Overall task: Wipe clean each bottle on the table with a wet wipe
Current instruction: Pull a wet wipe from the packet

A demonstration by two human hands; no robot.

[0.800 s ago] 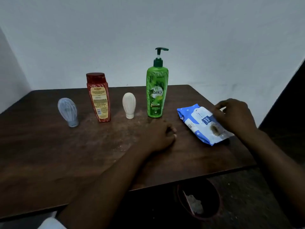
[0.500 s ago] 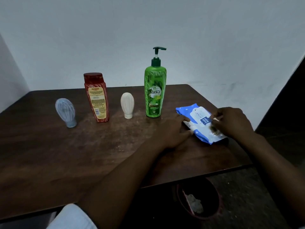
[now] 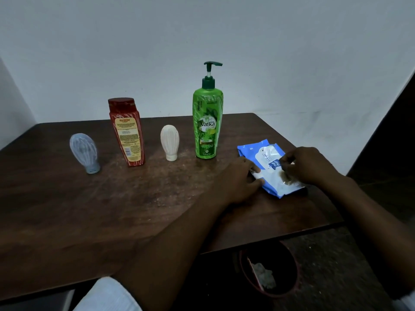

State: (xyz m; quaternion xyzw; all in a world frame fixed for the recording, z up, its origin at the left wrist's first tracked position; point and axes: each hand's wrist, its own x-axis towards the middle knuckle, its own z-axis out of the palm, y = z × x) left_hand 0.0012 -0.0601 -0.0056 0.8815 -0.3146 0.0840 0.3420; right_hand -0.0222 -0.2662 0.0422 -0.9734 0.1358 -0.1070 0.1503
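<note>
L hand (image 3: pixel 238 178) now pressed flat on near-left end of wipe pack (image 3: pixel 270 167), up from bare desk (image 3: pixel 112 209) 0.8 s ago; fingers spread. R hand (image 3: pixel 307 164) fingers pinched on flap label. Means: opening pack, no bottle wiped yet. Pack at desk's right edge, flat, long axis far-left to near-right. Four bottles upright along back, green pump bottle (image 3: pixel 207 122) nearest.

The near right part of the wet wipe pack (image 3: pixel 265 163) is covered by the right hand (image 3: pixel 307 166); its left edge is hidden under the left hand (image 3: pixel 235 180). Small print on the red bottle (image 3: pixel 126 132) cannot be read. The bin (image 3: pixel 269 270) is partly hidden by the table (image 3: pixel 89 209)
</note>
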